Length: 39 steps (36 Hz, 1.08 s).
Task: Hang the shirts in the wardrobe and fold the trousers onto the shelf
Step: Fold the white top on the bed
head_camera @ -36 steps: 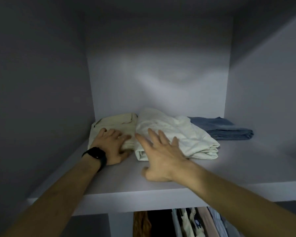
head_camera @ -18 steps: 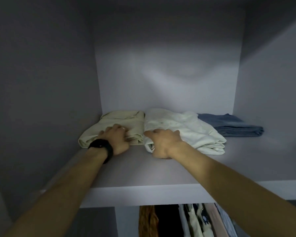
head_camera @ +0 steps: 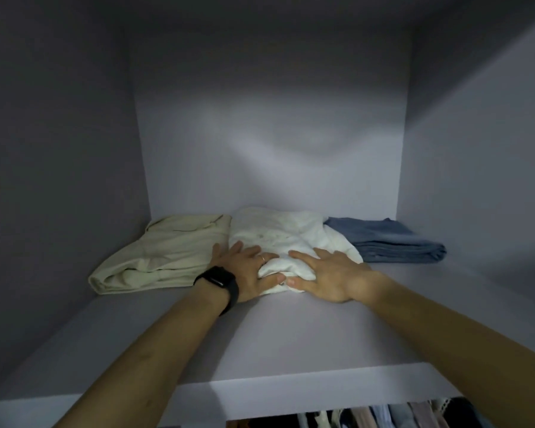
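While the fingers lie flat, clasping nothing, left hand (head_camera: 244,270) and right hand (head_camera: 329,278) press the white trousers (head_camera: 284,233) mid-shelf (head_camera: 291,335), between beige trousers (head_camera: 173,251) and blue trousers (head_camera: 393,242). Looks like the settling step; next, lift away without dragging the fold.

Head-worn view, near shelf (head_camera: 291,341), facing inward

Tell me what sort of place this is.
Probably the inside of a wardrobe: a shelf walled on three sides, folded beige trousers, white trousers and blue jeans side by side on it, and hanging clothes below its front edge.
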Motion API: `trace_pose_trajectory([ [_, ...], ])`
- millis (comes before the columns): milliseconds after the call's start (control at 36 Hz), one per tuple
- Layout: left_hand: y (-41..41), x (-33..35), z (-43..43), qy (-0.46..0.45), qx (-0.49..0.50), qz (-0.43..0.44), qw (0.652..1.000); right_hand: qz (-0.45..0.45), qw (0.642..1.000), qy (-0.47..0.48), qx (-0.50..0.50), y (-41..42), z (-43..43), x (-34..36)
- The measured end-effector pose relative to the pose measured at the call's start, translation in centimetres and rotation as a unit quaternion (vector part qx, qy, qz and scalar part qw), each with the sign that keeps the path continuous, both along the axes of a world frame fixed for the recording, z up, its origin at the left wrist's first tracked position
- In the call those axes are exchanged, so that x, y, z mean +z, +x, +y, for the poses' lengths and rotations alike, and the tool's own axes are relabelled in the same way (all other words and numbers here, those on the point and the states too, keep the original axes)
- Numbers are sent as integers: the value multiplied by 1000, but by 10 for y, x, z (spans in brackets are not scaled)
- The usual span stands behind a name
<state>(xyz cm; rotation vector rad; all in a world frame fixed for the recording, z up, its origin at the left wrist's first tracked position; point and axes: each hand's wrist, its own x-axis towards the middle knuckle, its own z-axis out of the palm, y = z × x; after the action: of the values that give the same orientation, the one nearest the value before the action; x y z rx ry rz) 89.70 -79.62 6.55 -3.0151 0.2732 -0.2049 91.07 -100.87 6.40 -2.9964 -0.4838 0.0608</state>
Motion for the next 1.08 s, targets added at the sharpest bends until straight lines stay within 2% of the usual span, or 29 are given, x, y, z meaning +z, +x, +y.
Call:
trace_pose_trajectory([
  [83,-3,9,-9,6,14,54,998,31,998,-43,19,-2,-6,11],
  [111,-7,16,-11,-18,5,90,996,58,996,-64,28,-9,-9,20],
  [139,-11,25,-13,-82,-7,129,988,94,993,-65,33,-16,-12,33],
  [194,-8,45,-15,-263,-31,177,948,144,988,-15,58,-19,-17,62],
  [250,8,64,-19,-322,-22,123,938,118,987,67,86,-5,-12,80],
  [306,34,73,-25,-297,41,31,954,-1,994,95,63,27,1,83],
  [333,45,73,-29,-250,83,4,965,-46,995,79,36,43,10,78],
  [389,68,62,-37,-135,133,-17,982,-74,997,34,13,76,22,60],
  [444,80,39,-42,-99,139,4,985,-48,999,-11,10,103,26,34],
  [528,92,5,-42,-106,151,15,983,-10,999,-20,-28,132,20,12],
  [750,117,0,-33,-84,178,14,980,-14,998,-22,-55,178,21,9],
  [889,116,0,-29,-88,181,9,979,-59,997,-38,-35,157,24,12],
  [1083,97,11,-40,-71,169,9,983,2,1000,-6,14,68,-7,33],
])
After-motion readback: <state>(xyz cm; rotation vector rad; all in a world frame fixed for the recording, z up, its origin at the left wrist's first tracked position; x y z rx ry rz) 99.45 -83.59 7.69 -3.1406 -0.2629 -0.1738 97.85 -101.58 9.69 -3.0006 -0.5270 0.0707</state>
